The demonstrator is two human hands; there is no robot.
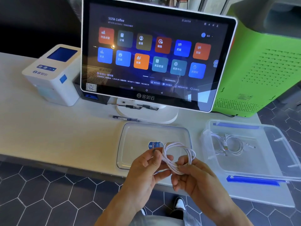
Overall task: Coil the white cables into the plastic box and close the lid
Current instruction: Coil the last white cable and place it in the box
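A white coiled cable (178, 156), a clear plastic box (250, 160) with blue latches (254, 181), a bright green perforated machine (263, 66), dark hexagon-tiled floor (48, 193).

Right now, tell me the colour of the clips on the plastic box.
Blue clips on the clear plastic box, seen in the head view.

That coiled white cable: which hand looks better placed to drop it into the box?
Probably the right hand. It grips the coiled cable at its bundled strands and is nearer the open plastic box on the right; the left hand is farther away.
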